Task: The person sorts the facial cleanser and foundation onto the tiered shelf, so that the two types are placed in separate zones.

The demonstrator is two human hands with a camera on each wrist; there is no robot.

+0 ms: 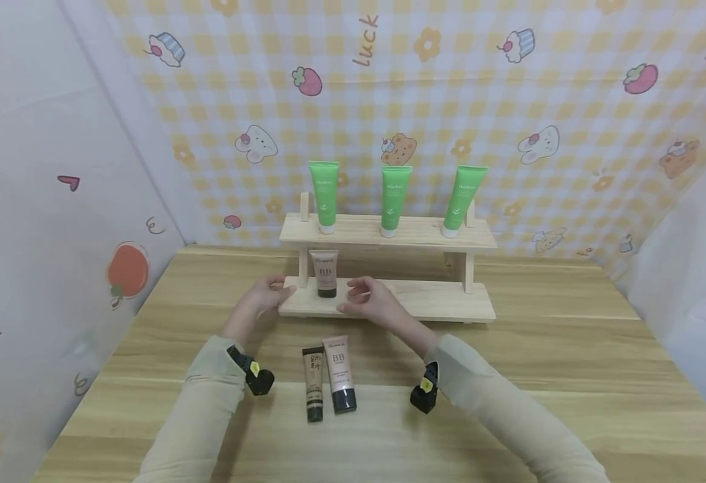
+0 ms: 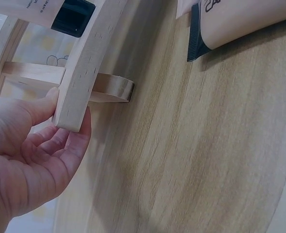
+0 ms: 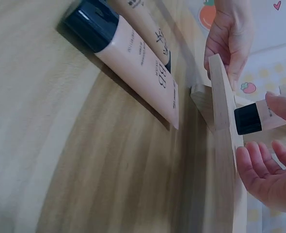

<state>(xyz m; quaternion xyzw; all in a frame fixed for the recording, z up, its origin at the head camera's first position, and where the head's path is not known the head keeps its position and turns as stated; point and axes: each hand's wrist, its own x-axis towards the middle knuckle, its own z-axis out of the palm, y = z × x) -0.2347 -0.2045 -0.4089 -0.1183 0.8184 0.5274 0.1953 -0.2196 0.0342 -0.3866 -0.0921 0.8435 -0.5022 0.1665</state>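
Observation:
My left hand (image 1: 268, 294) grips the left end of the lower board of a two-tier wooden shelf (image 1: 425, 300). In the left wrist view, the thumb lies on top of the board and the fingers curl beneath it. A small pink BB cream tube (image 1: 325, 272) stands upright on its dark cap near that end. Just to its right is my right hand (image 1: 374, 302), fingers loosely bent above the board with nothing in them. From the head view, a gap separates this hand from the tube; in the right wrist view, the thumb overlaps the tube.
Three green tubes (image 1: 395, 198) stand on the upper board, the right one leaning. In front of the shelf, a larger pink BB tube (image 1: 338, 372) and a slim tan tube (image 1: 313, 382) lie on the wooden table (image 1: 570, 376). A patterned cloth (image 1: 353, 100) hangs behind.

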